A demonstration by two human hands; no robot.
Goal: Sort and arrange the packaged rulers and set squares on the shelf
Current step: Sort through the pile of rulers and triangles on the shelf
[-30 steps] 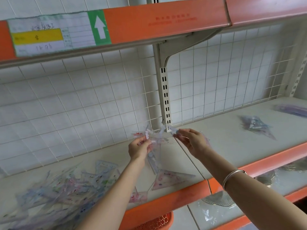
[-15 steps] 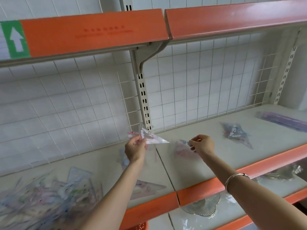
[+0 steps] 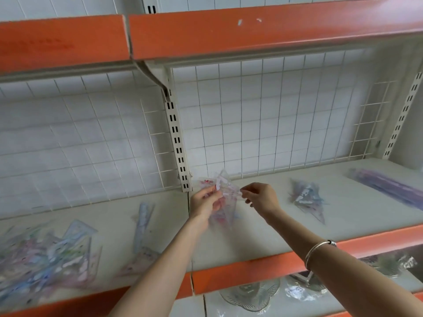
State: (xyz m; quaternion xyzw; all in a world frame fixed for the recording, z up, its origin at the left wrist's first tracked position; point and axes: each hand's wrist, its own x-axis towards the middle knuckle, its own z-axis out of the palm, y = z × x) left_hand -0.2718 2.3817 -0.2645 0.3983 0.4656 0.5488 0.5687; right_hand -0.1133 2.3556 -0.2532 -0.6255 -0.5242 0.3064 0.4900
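Note:
My left hand [image 3: 204, 203] grips a bunch of clear packaged set squares [image 3: 223, 191] with pink print, held up above the shelf board [image 3: 263, 236] near the slotted upright. My right hand [image 3: 261, 197] pinches the right corner of the same bunch. A messy heap of packaged rulers and set squares [image 3: 45, 257] lies on the shelf at the far left. One blue ruler pack [image 3: 142, 225] lies alone beside it. A small stack of blue set squares [image 3: 307, 199] sits to the right, and purple ruler packs [image 3: 389, 188] lie at the far right.
An orange-edged upper shelf [image 3: 229, 33] hangs overhead. A white wire grid [image 3: 274, 122] backs the shelf, with a slotted upright [image 3: 177, 143] in the middle. Below the orange front lip [image 3: 251, 271], a lower shelf holds glass dishes [image 3: 251, 294] in plastic wrap.
My right hand has come back left from the shelf and now pinches the bunch in my left hand. The view has shifted to the right.

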